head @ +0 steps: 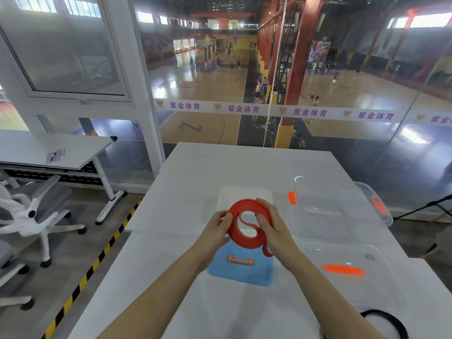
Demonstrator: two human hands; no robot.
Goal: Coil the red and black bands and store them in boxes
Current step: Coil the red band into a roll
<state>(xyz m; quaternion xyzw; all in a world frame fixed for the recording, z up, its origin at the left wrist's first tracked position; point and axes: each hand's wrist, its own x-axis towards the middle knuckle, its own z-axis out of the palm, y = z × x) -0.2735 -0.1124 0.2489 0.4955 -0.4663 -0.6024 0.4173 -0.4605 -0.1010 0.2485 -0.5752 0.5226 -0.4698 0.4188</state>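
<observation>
I hold the red band point(236, 237) wound into a flat coil above the middle of the white table point(186, 174). My left hand point(216, 230) pinches the coil's left side and my right hand point(272, 225) grips its right side; a loose end hangs below the right hand. Under the coil stands a small clear box point(244, 193), open, with its blue lid point(241, 267) lying nearer me. A larger clear box point(340, 204) with orange latches stands to the right. The black band point(389, 321) lies at the table's near right corner, partly cut off by the frame.
A clear lid with an orange handle point(344, 270) lies on the table right of my right arm. Left of the table are a white office chair point(31, 211), a second desk point(56, 150) and yellow-black floor tape. A glass wall stands just beyond the table.
</observation>
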